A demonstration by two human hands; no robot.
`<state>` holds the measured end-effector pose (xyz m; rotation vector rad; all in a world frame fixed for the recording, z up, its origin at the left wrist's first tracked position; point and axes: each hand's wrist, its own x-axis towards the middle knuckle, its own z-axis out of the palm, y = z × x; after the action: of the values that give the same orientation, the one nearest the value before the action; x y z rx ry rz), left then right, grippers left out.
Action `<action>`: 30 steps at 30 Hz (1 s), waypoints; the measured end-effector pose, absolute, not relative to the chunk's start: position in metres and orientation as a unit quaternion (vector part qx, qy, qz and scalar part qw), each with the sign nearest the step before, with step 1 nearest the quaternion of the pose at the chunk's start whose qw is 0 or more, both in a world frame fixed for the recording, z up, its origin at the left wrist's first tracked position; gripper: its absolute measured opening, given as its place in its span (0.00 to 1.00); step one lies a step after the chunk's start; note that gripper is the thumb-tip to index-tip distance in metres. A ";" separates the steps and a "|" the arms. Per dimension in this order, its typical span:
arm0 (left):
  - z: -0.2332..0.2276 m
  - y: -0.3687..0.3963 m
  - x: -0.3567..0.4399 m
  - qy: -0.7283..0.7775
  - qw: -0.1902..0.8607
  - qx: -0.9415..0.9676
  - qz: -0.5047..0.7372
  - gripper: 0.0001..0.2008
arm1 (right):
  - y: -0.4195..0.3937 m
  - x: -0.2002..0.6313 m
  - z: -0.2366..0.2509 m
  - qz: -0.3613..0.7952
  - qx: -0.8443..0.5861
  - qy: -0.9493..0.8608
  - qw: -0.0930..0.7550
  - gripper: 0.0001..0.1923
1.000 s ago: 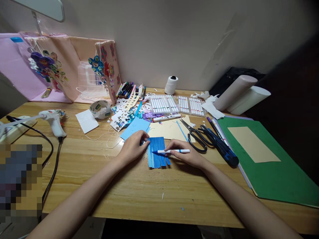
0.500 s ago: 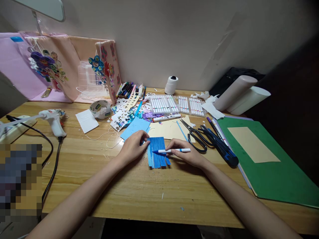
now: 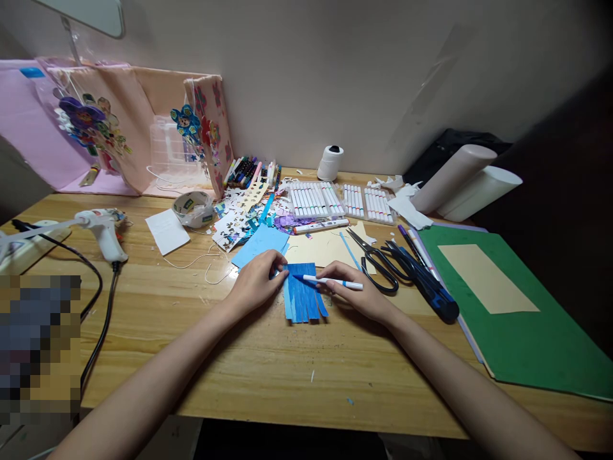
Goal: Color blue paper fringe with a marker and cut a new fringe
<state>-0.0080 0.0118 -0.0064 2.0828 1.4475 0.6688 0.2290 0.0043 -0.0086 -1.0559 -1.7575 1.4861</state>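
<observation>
A small piece of blue paper [image 3: 302, 297] lies on the wooden table in front of me, its near edge cut into strips. Dark blue marker strokes cover most of it, while the left side shows lighter blue. My left hand [image 3: 258, 278] pinches the paper's upper left edge. In my right hand [image 3: 352, 291] is a white marker pen [image 3: 338, 282] with a blue tip, pointing left, the tip at the upper part of the paper. Just behind my left hand rests a sheet of light blue paper [image 3: 261, 245].
Black scissors [image 3: 376, 259] and a dark-handled tool [image 3: 426, 281] lie right of my right hand, beside a green board [image 3: 517, 345]. Marker cases [image 3: 313, 199], paper scraps [image 3: 230, 230] and a tape roll [image 3: 192, 209] are behind. A glue gun [image 3: 103, 233] stands left.
The marker tip has moved up the paper, and the pen now slants down toward the right. My left hand stays in place on the paper.
</observation>
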 end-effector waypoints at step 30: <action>-0.008 0.012 -0.008 0.531 0.253 0.769 0.250 0.05 | 0.003 0.228 -0.001 0.504 -0.394 -0.720 0.270 0.11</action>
<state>-0.0082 0.0124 -0.0079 2.0907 1.4449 0.6788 0.2282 0.0029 -0.0007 -1.0614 -1.9403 1.3586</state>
